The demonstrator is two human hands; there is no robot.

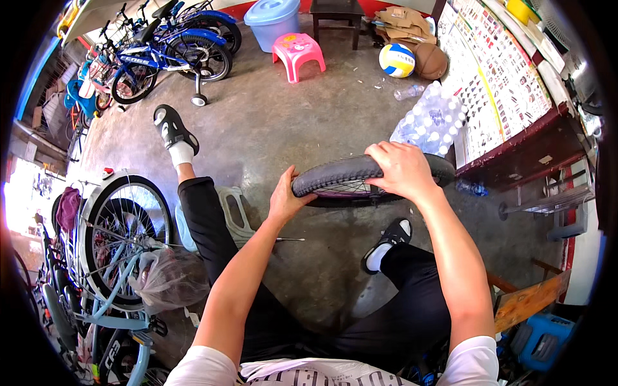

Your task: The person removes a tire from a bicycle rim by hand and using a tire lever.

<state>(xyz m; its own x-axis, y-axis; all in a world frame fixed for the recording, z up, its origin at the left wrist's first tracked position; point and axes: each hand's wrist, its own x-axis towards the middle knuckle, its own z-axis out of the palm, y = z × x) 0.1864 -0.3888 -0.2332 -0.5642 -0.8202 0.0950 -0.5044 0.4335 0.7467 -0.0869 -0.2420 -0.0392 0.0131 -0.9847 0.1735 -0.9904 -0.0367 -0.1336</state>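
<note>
A bicycle wheel with a black knobby tire [335, 174] is held up in front of me, tilted so that its near rim and some purple-tinted spokes show. My left hand [288, 198] grips the tire at its left end, thumb on the near side. Around the top of the tire, right of the middle, my right hand [400, 168] is closed with its fingers over the tread. The wheel's far right part passes behind my right hand and wrist. On the floor below lies a thin screwdriver-like tool [291, 239], near my left forearm.
A light blue bicycle [116, 283] with a plastic bag [170, 280] stands at left, beside a pale plastic stool [235, 209]. Blue bicycles [170, 55], a pink stool [299, 55] and a blue bucket [271, 22] are farther off. Packed bottles [431, 119] and two balls [430, 61] lie at right.
</note>
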